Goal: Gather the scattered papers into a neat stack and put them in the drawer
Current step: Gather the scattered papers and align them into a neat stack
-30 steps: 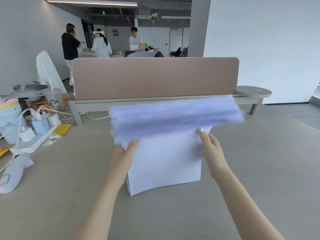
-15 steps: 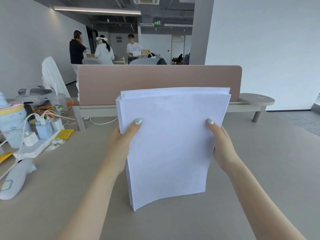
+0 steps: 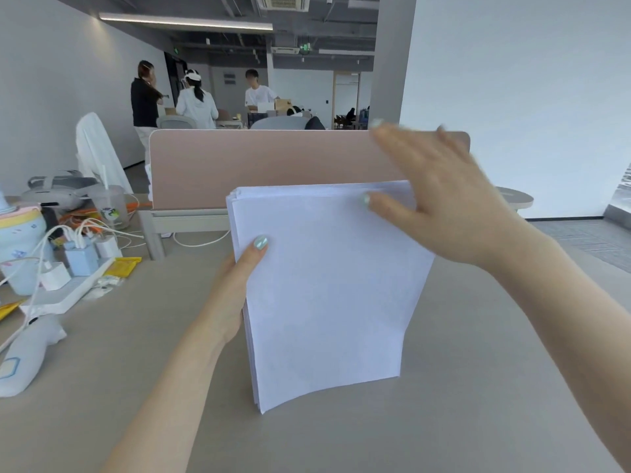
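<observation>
Grey matte desk surface (image 3: 478, 387): unchanged, bearing lower edge of papers. Pink fabric desk divider (image 3: 256, 165): unchanged behind. Thick stack of white paper sheets (image 3: 327, 288): upright on its lower edge at desk centre as half a second ago, top edges now more nearly level. Right hand (image 3: 444, 199): released from stack's right edge, raised to top right corner, fingers spread and flat, motion-blurred, thumb touching front sheet. Left hand (image 3: 235, 285): clamped on stack's left edge as before, thumb on front sheet.
</observation>
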The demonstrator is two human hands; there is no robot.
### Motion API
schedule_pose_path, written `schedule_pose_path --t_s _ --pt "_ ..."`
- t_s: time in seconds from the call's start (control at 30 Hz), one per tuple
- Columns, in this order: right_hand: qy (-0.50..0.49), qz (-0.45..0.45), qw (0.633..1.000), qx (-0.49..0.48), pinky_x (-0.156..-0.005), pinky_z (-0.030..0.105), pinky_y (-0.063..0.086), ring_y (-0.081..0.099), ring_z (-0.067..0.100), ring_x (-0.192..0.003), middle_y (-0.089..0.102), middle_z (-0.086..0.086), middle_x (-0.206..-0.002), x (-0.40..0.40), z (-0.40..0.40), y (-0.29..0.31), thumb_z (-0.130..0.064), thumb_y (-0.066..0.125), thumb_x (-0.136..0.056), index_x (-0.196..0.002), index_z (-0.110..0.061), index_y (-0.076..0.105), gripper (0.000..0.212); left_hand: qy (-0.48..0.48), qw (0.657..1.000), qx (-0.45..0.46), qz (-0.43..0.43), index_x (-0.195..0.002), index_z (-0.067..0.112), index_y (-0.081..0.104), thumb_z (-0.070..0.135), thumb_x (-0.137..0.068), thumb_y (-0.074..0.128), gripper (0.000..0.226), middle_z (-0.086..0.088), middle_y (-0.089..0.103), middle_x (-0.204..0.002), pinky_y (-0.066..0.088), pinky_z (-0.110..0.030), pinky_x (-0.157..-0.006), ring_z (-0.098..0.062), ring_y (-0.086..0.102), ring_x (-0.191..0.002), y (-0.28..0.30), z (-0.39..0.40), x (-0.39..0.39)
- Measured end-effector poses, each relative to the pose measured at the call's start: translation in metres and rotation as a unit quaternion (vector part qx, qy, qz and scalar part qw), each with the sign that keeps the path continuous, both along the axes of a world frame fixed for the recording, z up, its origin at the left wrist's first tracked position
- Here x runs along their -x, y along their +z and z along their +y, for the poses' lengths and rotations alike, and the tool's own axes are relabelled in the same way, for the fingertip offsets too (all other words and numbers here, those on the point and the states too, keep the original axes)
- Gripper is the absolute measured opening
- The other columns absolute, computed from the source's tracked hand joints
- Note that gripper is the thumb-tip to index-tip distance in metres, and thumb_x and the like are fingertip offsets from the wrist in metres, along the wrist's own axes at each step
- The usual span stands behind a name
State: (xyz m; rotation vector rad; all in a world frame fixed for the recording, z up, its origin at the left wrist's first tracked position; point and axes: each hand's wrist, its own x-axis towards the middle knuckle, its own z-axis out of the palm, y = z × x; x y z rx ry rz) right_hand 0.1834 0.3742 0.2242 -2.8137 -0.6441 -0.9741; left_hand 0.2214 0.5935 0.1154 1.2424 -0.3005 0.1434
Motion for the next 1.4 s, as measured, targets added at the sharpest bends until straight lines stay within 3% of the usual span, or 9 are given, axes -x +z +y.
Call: schedule_pose_path --t_s 0.43,0.57,0.77,0.9,0.97,1.03,1.2,1.3,1.4 --pt "0.066 0.043 0.991 0.113 -0.117 0.042 0.012 0.027 0.017 -0.142 0.029 -0.004 -0.155 0.007 0.093 -0.007 -0.036 0.021 -0.102 -0.148 -0.016 0.021 0.051 0.051 0.996 -0.073 -0.009 -0.089 0.037 0.061 0.031 -0.077 0.071 0.017 0.027 0.071 -0.074 0.052 -0.014 -0.064 0.011 0.067 -0.071 -0.002 -0.003 0.005" --pt "0.095 0.043 0.99 0.098 -0.115 0.039 0.016 0.035 0.016 -0.138 0.037 -0.007 -0.15 0.01 0.105 -0.007 -0.035 0.023 -0.101 -0.146 -0.019 0.027 0.048 0.082 0.992 -0.093 -0.011 -0.073 0.035 0.054 0.02 -0.086 0.065 0.023 0.032 0.059 -0.049 0.042 -0.016 -0.059 0.018 0.054 -0.048 -0.004 -0.005 0.007" --pt "0.009 0.048 0.998 0.042 -0.116 0.036 0.016 0.044 0.017 -0.132 0.047 -0.008 -0.145 -0.003 0.061 -0.002 -0.064 0.038 -0.088 -0.144 -0.03 0.032 0.066 0.033 0.998 -0.043 -0.006 -0.074 0.028 0.072 0.017 -0.082 0.069 0.013 0.014 0.075 -0.074 0.056 -0.018 -0.062 -0.002 0.071 -0.07 -0.003 -0.002 0.011" --pt "-0.049 0.053 0.988 -0.139 -0.102 0.03 0.036 0.055 0.009 -0.116 0.061 -0.018 -0.125 -0.011 -0.007 -0.008 -0.068 0.057 -0.074 -0.127 -0.035 0.054 0.062 0.022 0.999 -0.044 -0.002 -0.073 0.033 0.076 0.025 -0.075 0.072 0.009 0.012 0.076 -0.083 0.058 -0.022 -0.068 -0.007 0.072 -0.079 -0.003 0.0 0.01" --pt "0.034 0.114 0.942 -0.312 -0.093 0.017 0.045 0.056 -0.006 -0.107 0.06 -0.026 -0.119 -0.019 -0.033 -0.021 -0.051 0.067 -0.078 -0.124 -0.033 0.057 0.051 0.036 0.999 -0.033 0.001 -0.076 0.03 0.073 0.021 -0.083 0.062 0.015 0.014 0.075 -0.077 0.058 -0.02 -0.066 -0.003 0.072 -0.074 -0.003 -0.002 0.007" --pt "0.154 0.215 0.85 -0.457 -0.079 0.011 0.05 0.062 -0.01 -0.098 0.066 -0.028 -0.109 -0.03 -0.042 -0.043 -0.052 0.07 -0.07 -0.123 -0.028 0.058 0.059 0.055 0.998 -0.024 0.002 -0.079 0.03 0.067 0.018 -0.087 0.06 0.016 0.018 0.074 -0.071 0.057 -0.018 -0.062 0.001 0.07 -0.068 -0.005 -0.005 0.005" --pt "0.201 0.379 0.679 -0.596 -0.076 0.027 0.057 0.07 0.011 -0.098 0.074 -0.008 -0.105 -0.058 -0.025 -0.129 -0.068 0.081 -0.037 -0.105 -0.028 0.066 0.081 0.097 0.994 -0.042 0.041 -0.075 0.035 0.07 0.036 -0.064 0.072 0.011 0.022 0.073 -0.073 0.055 -0.019 -0.062 0.005 0.069 -0.069 -0.033 -0.007 0.006" --pt "0.158 0.433 0.64 -0.614 -0.081 0.031 0.055 0.069 0.014 -0.101 0.073 -0.005 -0.109 -0.056 -0.023 -0.17 -0.061 0.08 -0.05 -0.113 -0.024 0.064 0.075 0.155 0.979 -0.084 0.102 -0.078 0.034 0.066 0.027 -0.076 0.076 0.012 0.028 0.07 -0.067 0.05 -0.023 -0.067 0.014 0.065 -0.064 -0.074 -0.014 0.014" --pt "0.131 0.452 0.63 -0.617 -0.081 0.033 0.055 0.071 0.02 -0.098 0.074 0.002 -0.107 -0.049 -0.022 -0.194 -0.042 0.075 -0.065 -0.108 -0.017 0.068 0.05 0.226 0.964 -0.091 0.102 -0.08 0.028 0.067 0.021 -0.081 0.072 0.008 0.023 0.07 -0.068 0.049 -0.008 -0.061 0.019 0.061 -0.063 -0.093 -0.023 0.017"
